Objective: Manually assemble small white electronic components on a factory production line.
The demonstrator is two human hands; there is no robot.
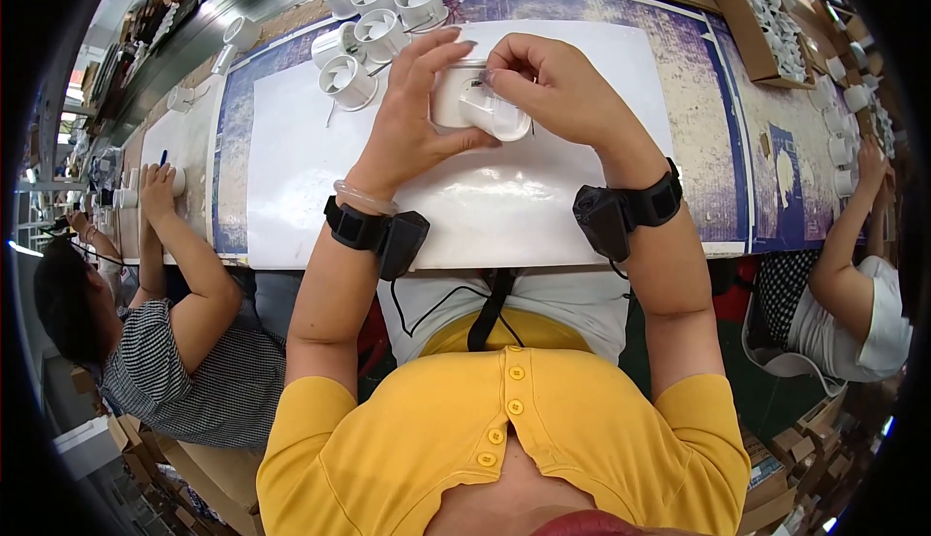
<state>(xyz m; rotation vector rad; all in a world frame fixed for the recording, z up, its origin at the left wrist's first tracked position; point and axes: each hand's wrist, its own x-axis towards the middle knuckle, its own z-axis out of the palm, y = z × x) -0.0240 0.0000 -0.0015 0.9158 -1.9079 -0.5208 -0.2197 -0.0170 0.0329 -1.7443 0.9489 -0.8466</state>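
Over the white sheet (pixel 369 201) on the table, my left hand (pixel 407 114) grips a white plastic housing (pixel 450 99), thumb along its near side and fingers across its far side. The housing is rounded and lies tilted, with a glossy, clear-looking part at its right end and small dark marks near its middle. My right hand (pixel 562 90) meets the housing's upper right, thumb and forefinger pinched together. Whatever sits between those fingertips is too small to make out. Just left of my left hand stands a white round fan unit (pixel 346 82) with blades inside its ring.
Several more white fan units (pixel 378 33) with thin wires cluster at the far left. An open cardboard box (pixel 766 27) of small white parts stands far right. Co-workers sit on both sides, one arm (pixel 189 230) at the left and one (pixel 853 235) at the right.
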